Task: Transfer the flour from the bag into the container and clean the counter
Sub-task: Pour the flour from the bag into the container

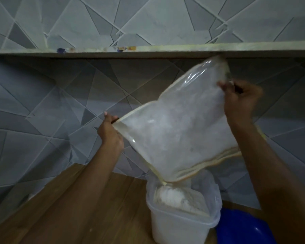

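Grey geometric-tiled wall (42, 106), wooden counter (88, 208) | clear plastic flour bag (180, 134) tipped mouth-down over translucent white plastic container (181, 226), heaped white flour (176, 198) inside | left hand (110, 134) pinches bag's left corner | right hand (241, 101) grips upper corner | blue object (243, 228) beside container

A clear flour-dusted bag (180, 132) hangs tilted, mouth down, over the flour-heaped translucent container (181, 224).
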